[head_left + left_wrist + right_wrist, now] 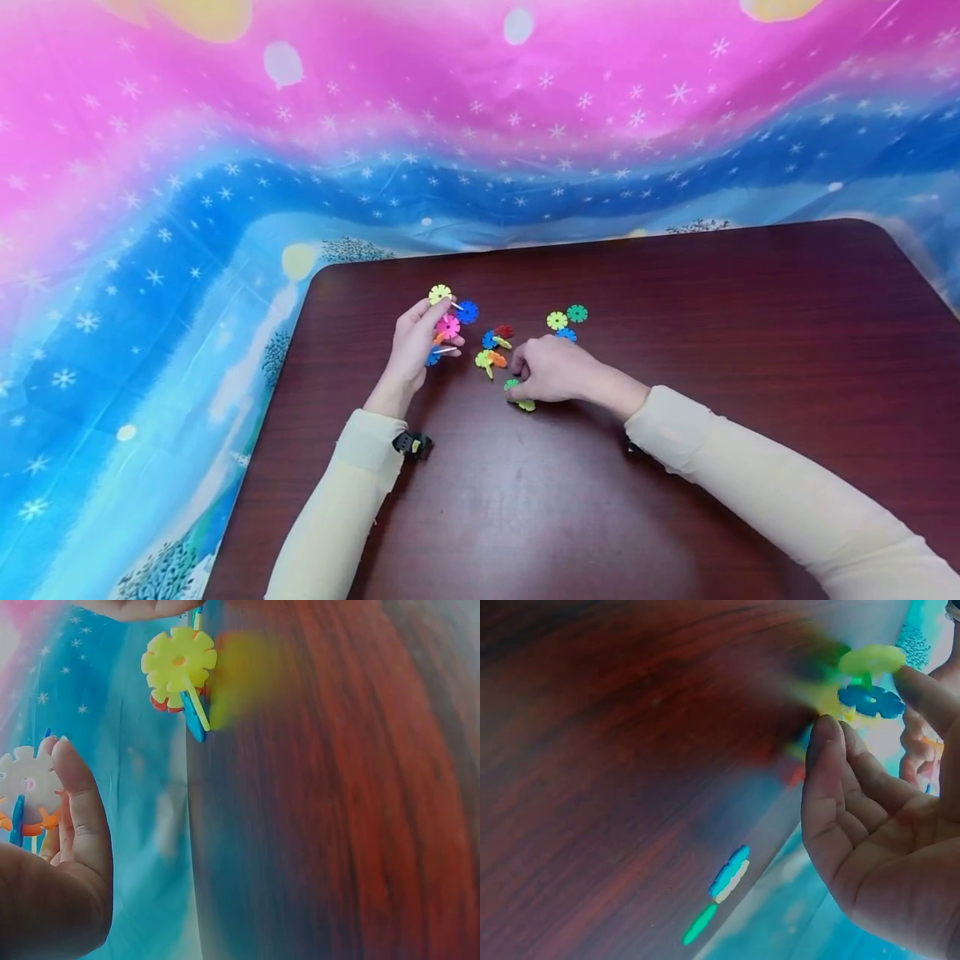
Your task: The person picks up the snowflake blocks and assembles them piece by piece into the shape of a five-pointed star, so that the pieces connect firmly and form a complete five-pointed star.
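My left hand holds a joined cluster of notched plastic discs, with a yellow disc, a blue disc and a pink disc showing. In the left wrist view, its fingers curl beside a pale disc. My right hand is low over the table, fingers bent, at a small set of joined discs. Close up in the right wrist view, a yellow-green disc and a blue disc lie between thumb and fingers. The thumb tip meets the yellow-green disc's edge; the fingers' contact is partly hidden.
Between the hands sit two joined groups, one with a red disc, the other with an orange disc. Beyond the right hand lie a loose yellow-green disc, a green disc and a blue disc. Patterned cloth hangs behind the brown table.
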`<state>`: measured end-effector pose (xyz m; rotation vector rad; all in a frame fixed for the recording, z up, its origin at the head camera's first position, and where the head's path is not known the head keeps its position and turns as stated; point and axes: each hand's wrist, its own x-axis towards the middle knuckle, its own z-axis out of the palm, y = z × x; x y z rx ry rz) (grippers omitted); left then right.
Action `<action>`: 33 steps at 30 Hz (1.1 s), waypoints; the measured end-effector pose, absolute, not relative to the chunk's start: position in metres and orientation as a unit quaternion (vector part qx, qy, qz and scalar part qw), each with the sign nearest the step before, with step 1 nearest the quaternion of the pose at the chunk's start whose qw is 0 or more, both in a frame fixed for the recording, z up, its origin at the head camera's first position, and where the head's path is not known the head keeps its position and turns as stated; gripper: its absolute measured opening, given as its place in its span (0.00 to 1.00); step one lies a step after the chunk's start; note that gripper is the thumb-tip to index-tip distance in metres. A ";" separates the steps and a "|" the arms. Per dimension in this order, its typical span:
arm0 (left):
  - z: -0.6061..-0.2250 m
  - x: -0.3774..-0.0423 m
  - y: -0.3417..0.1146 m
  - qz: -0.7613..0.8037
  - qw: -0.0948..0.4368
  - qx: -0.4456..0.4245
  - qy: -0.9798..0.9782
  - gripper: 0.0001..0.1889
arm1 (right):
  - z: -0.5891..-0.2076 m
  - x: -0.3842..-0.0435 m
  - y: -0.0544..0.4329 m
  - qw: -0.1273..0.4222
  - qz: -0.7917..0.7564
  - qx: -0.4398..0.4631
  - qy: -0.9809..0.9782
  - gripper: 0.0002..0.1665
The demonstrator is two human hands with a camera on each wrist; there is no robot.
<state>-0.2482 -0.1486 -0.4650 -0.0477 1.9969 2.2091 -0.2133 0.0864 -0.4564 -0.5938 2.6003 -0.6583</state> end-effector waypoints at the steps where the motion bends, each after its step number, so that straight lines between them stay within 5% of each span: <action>1: -0.465 -0.248 -0.148 0.740 0.083 -0.014 0.668 0.28 | -0.457 -0.214 0.086 0.199 -0.235 -0.213 0.927 0.19; 14: -0.466 -0.243 -0.134 0.751 0.100 -0.003 0.652 0.28 | -0.465 -0.220 0.101 0.247 -0.357 -0.225 0.872 0.10; 33: -0.467 -0.228 -0.090 0.793 0.140 0.049 0.592 0.23 | -0.452 -0.212 0.148 0.038 -0.734 -0.026 0.677 0.20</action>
